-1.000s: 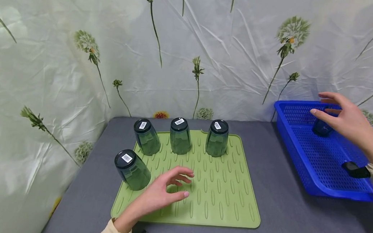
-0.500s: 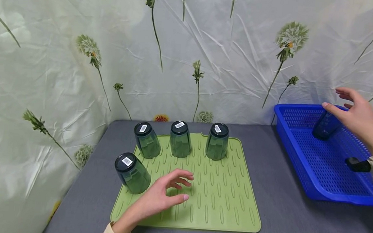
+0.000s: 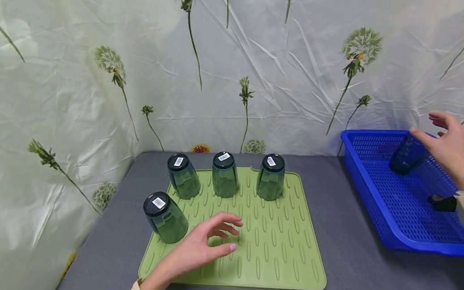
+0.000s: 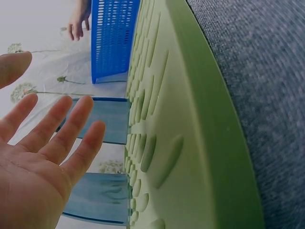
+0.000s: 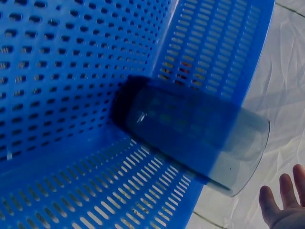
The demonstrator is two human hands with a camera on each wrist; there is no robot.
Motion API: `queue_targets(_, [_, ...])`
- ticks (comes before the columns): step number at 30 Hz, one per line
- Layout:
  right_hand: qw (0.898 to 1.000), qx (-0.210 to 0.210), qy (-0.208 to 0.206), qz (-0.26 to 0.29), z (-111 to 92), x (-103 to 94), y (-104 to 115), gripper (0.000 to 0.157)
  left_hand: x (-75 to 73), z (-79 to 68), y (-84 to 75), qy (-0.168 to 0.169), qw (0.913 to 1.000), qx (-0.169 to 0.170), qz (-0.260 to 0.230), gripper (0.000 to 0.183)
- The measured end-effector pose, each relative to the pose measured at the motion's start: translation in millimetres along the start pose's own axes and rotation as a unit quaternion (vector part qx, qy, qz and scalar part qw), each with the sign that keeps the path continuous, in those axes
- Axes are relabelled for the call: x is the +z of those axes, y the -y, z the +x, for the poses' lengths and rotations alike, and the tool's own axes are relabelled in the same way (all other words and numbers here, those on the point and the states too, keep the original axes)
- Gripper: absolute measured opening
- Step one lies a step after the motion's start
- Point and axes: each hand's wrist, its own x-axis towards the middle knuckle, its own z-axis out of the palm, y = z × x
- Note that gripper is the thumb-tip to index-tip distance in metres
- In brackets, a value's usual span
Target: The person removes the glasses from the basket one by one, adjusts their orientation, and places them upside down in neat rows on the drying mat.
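Note:
Above the blue basket (image 3: pixel 374 195) my right hand (image 3: pixel 451 149) hovers with fingers parted and nothing in them. A dark-tinted drinking glass (image 5: pixel 190 133) stands upright in the basket's back corner, its mouth rising past the rim; the right wrist view shows the right fingertips (image 5: pixel 271 202) apart from it. My left hand (image 3: pixel 205 242) is held over the green drying mat (image 3: pixel 272 255), fingers loosely bent and empty. On that mat several glasses stand upside down: one at the left (image 3: pixel 166 219), others along the back, including a middle glass (image 3: pixel 225 176) and a right glass (image 3: pixel 270 178).
The mat lies on a grey cloth-covered table (image 3: pixel 352 270), with the basket to its right. Behind the table hangs a pale curtain (image 3: pixel 294 68) printed with dandelions. The basket's perforated walls rise around the single glass.
My right hand has drawn back to the right, away from the glass in the basket, which now shows more fully. The left hand stays over the mat.

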Motion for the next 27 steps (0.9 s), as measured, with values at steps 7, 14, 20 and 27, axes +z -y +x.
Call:
queue_targets(7, [0.997,0.042,0.063,-0.027,6.3,-4.1,-3.6,0.081,0.4,-0.1,-0.8,0.001,1.0,-0.008,0.0,0.049])
queue_targets(14, [0.994,0.059,0.089,-0.002,10.8,-3.2,-12.6,0.082,1.5,0.2,0.0,-0.002,0.9998,-0.007,-0.017,0.048])
queue_targets(20, [0.991,0.077,0.106,0.002,11.1,-2.1,-23.0,0.089,-0.4,0.9,0.2,0.001,0.9997,-0.013,-0.019,0.047])
queue_targets(27, [0.987,0.091,0.13,-0.037,15.5,6.1,-52.7,0.099,-0.9,0.3,2.4,0.002,0.9997,-0.013,-0.02,0.047])
